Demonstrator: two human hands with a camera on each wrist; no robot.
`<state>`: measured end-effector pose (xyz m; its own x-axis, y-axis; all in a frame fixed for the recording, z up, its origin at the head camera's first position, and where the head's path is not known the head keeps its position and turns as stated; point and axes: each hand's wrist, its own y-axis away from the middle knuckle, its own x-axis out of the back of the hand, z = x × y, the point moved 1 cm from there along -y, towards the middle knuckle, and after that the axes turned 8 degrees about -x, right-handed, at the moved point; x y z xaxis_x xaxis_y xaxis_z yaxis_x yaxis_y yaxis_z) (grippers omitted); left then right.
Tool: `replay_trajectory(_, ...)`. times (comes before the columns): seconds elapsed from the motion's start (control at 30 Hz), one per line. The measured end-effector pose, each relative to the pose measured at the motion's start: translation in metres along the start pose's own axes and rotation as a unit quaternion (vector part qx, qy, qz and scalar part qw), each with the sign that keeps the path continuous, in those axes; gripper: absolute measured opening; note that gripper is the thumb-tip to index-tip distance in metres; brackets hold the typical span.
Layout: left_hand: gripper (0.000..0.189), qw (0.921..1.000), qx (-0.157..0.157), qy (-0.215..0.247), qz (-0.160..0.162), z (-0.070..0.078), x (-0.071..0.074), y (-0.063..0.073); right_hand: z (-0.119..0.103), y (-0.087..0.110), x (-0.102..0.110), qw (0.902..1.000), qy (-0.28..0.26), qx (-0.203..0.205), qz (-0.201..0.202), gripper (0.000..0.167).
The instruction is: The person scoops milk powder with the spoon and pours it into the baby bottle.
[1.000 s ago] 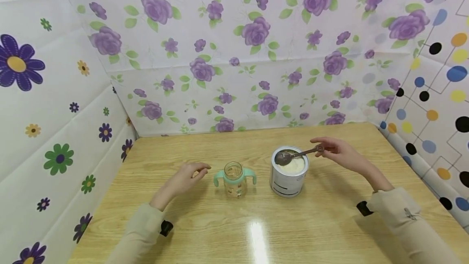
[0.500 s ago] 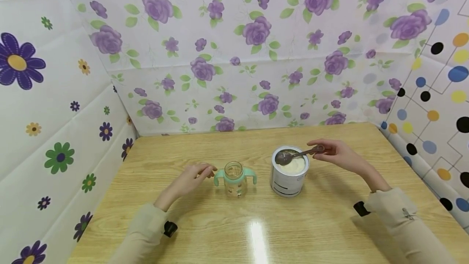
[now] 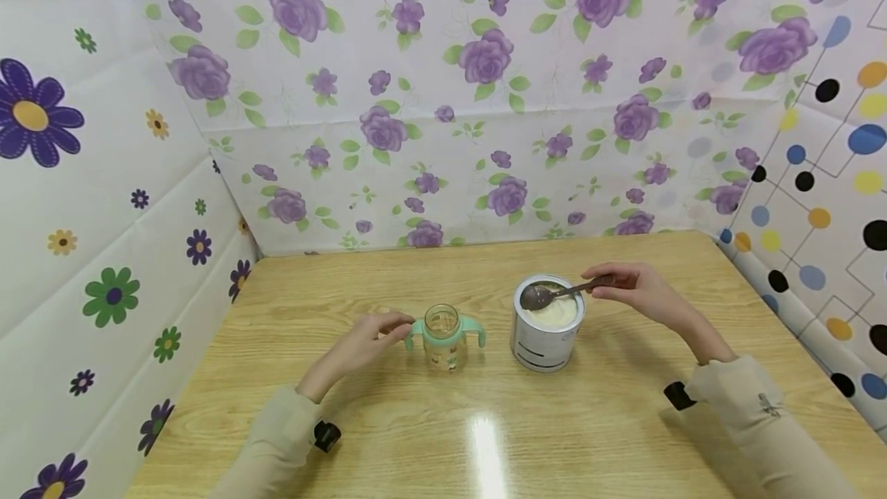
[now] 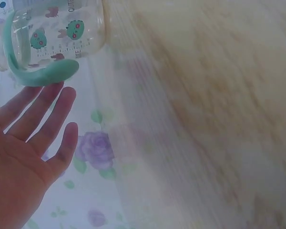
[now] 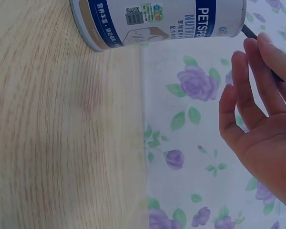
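Note:
A clear baby bottle (image 3: 443,356) with mint-green handles stands uncapped on the table. My left hand (image 3: 367,343) is at its left handle (image 3: 416,329), fingertips right at the curved grip. In the left wrist view, the fingers of the left hand (image 4: 31,143) are spread and nearly straight below that handle (image 4: 52,72). On the right is an open tin (image 3: 543,345) of pale powder. My right hand (image 3: 647,295) pinches the handle end of a dark spoon (image 3: 568,292), its bowl over the powder at the tin's mouth. The right wrist view shows the tin's printed label (image 5: 157,21).
Bottle and tin share a light wooden table (image 3: 388,437), with a gap between them. Behind rises a purple-rose cloth (image 3: 443,175); a daisy-print cloth (image 3: 138,252) hangs at left and a dotted one (image 3: 818,175) at right.
My left hand has moved rightward until its fingertips reach the bottle's handle. The right hand has shifted slightly left along the spoon, which stays over the tin.

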<state>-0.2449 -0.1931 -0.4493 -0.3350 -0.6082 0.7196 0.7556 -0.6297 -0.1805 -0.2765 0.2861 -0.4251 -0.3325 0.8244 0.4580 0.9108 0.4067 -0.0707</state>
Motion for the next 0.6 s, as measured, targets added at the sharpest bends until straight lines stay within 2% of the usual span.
replay_trajectory(0.23, 0.041, 0.9998, -0.002, 0.012, 0.017, 0.001, -0.005, -0.003, -0.006, 0.002, -0.003, 0.9987, -0.047, 0.015, 0.013, 0.029)
replay_trajectory(0.6, 0.039, 0.9983, -0.023, 0.026, 0.047, 0.001, -0.009, -0.005, -0.030, 0.009, -0.016, 0.9974, -0.022, 0.051, 0.047, 0.023)
